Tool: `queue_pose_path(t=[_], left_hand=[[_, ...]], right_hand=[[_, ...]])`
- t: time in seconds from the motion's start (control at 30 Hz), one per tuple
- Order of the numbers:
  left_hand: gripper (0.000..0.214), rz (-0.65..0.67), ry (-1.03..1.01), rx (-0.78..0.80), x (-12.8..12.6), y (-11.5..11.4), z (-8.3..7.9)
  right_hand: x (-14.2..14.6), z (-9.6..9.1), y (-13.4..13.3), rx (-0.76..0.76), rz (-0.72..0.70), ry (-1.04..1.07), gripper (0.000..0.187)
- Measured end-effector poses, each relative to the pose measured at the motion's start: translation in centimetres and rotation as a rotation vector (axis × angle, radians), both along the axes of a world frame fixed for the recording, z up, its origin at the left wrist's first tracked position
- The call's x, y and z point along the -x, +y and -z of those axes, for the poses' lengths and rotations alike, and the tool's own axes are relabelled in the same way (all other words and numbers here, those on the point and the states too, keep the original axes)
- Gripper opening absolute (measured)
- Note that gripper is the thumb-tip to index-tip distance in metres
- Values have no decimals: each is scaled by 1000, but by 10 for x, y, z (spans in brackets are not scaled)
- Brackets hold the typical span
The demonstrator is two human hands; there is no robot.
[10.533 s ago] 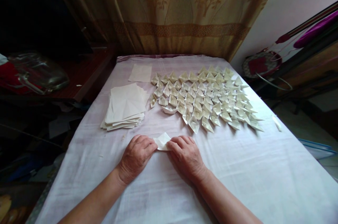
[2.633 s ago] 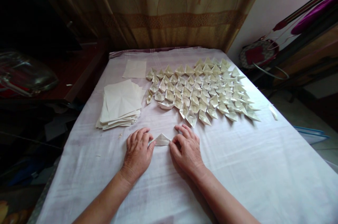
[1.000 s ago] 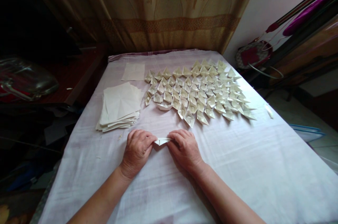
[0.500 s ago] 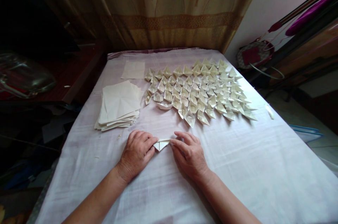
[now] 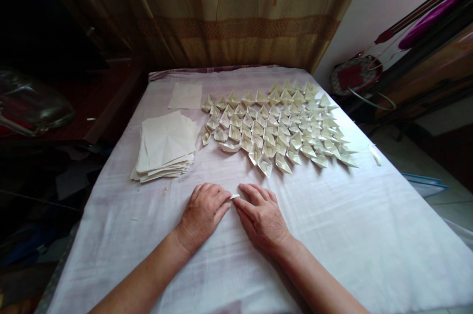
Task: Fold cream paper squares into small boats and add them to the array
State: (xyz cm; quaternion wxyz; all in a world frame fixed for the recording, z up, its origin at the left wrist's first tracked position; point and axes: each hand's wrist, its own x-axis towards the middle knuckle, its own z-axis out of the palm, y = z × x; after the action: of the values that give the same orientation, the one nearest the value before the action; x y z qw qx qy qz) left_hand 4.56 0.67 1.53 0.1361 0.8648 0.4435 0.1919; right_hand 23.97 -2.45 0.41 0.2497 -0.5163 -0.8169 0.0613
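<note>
Both hands are down flat on the white cloth (image 5: 332, 235) near the table's front edge, the left hand (image 5: 202, 215) and right hand (image 5: 263, 218) meeting fingertip to fingertip over a small folded paper (image 5: 234, 196), only a sliver of it peeking out between them — this looks like a crease being pressed in, and the next move would call for a firm, even press along the fold. Fingers lie close together, nearly straight, bearing on the paper rather than pinching it, wrists low, forearms angling in from the near corners. Beyond, rows of paper boats (image 5: 281, 126) spread toward the far edge, with a stack of paper sheets (image 5: 166, 144) by the left edge.
</note>
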Motion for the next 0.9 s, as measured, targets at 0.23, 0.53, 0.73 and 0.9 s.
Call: queue_pose_path(t=[0.23,0.53,0.73,0.9], left_hand=[[10,-10,-90,-12,0,-3,7],[34,133,-18,-36,17,-5,2],[34,213,-36,-79,45,-2,2],[24,169,2,-240,47,-2,3]], right_hand=[[-9,10,0,-50,44,240,18],[-4,1,6,4,17,86,24],[-2,-7,14,87,-2,42,19],[-1,-11,18,144,-55,32,18]])
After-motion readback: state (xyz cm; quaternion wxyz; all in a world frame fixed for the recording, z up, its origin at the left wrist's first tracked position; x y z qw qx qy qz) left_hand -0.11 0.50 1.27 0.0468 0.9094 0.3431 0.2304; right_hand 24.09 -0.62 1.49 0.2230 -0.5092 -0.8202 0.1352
